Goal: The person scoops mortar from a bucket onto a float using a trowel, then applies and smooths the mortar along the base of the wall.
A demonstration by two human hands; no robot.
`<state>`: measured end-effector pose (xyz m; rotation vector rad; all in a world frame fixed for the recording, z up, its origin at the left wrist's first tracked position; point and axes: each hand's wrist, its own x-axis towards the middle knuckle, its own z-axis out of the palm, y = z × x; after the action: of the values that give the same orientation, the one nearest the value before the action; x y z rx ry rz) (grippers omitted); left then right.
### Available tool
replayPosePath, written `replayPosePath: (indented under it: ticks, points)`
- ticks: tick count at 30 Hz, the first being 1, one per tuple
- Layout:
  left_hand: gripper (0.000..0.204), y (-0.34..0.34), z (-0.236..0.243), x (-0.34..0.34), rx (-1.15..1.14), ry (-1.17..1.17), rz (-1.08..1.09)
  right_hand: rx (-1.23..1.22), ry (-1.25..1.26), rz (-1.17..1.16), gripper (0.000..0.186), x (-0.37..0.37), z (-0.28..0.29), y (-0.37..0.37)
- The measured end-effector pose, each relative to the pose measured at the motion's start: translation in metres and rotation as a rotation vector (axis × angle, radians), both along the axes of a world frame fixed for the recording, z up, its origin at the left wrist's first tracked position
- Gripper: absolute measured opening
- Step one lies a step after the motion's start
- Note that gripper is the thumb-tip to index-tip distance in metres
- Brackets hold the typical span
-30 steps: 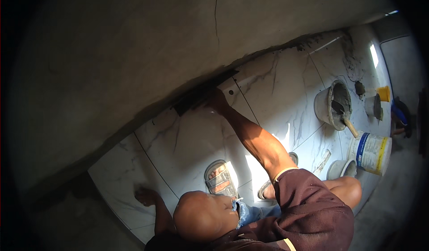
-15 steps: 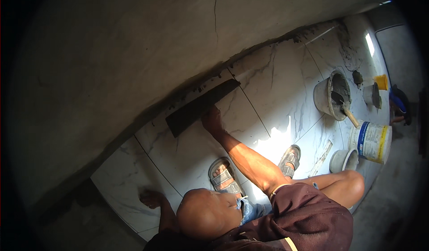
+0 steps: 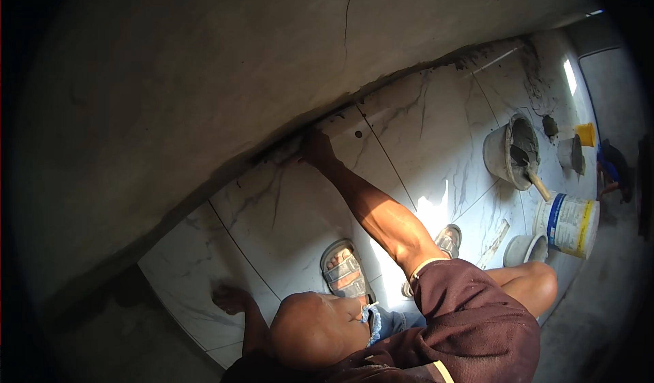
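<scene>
Mortar bucket [image 3: 497, 157] sits over at 3 o'clock, wooden-handled trowel [image 3: 539, 185] stuck in it, and a white pail [image 3: 565, 227] is just below, between 3 and 4. Closer in, around 11, the right hand [image 3: 316, 150] looks curled on a dark flat blade [image 3: 276, 148] along the foot of the wall [image 3: 204, 76]. Left hand [image 3: 231, 300] is down at 7 over marbled tiles [image 3: 306, 209]; too shadowy to tell if it's spread or curled.
</scene>
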<state>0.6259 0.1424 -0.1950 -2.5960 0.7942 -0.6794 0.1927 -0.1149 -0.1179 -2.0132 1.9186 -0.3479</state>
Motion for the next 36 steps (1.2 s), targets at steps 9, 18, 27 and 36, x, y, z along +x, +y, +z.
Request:
replayPosePath:
  ticks: [9,18,27,36]
  points:
    - [0.044,-0.004,0.012,-0.002,-0.012,0.012,0.011,-0.382,-0.677,-0.356,0.028,0.014,0.046,0.056]
    - [0.047,0.001,0.009,0.013,-0.095,0.025,0.021,0.061,-0.502,-0.383,0.037,-0.018,-0.010,0.027]
    - [0.048,-0.004,-0.004,-0.016,0.003,0.081,0.027,0.030,-0.606,-0.550,0.037,-0.056,-0.029,0.011]
    - [0.047,0.002,0.006,0.012,-0.046,0.062,0.058,-0.332,-0.599,-0.383,0.021,0.003,0.034,0.045]
